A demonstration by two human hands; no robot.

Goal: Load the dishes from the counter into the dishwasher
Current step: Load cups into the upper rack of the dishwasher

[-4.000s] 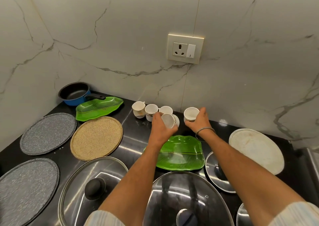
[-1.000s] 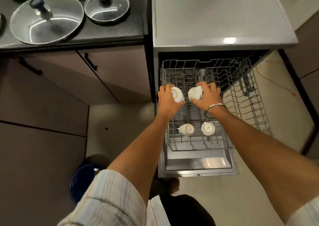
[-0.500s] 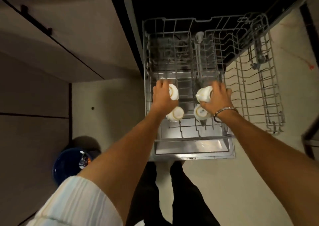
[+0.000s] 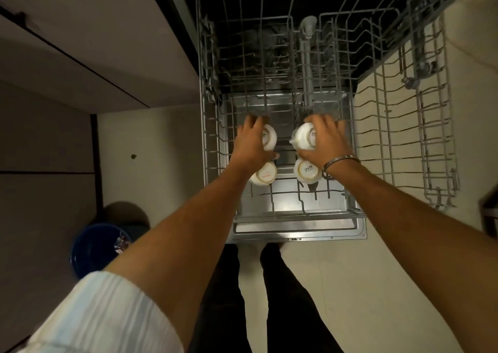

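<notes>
The dishwasher's wire rack (image 4: 207,126) is pulled out below me. My left hand (image 4: 249,145) grips a white cup (image 4: 269,137), bottom up, over the rack's left middle. My right hand (image 4: 326,141), with a bangle on the wrist, grips a second white cup (image 4: 303,138), also inverted, over the right middle. Two more white cups stand upside down in the rack just in front of my hands: one on the left (image 4: 265,175), one on the right (image 4: 307,171). Whether the held cups touch the rack is hidden by my hands.
A second wire rack (image 4: 420,126) sticks out to the right over the pale floor. The open dishwasher door's edge (image 4: 296,234) is in front of my legs. A blue bin (image 4: 94,250) stands on the floor at the left, beside brown cabinet fronts (image 4: 67,56).
I turned from the counter with a cup in each hand. Over the last second the camera tilted further down and both hands lowered with the cups toward the rack, behind the two resting cups.
</notes>
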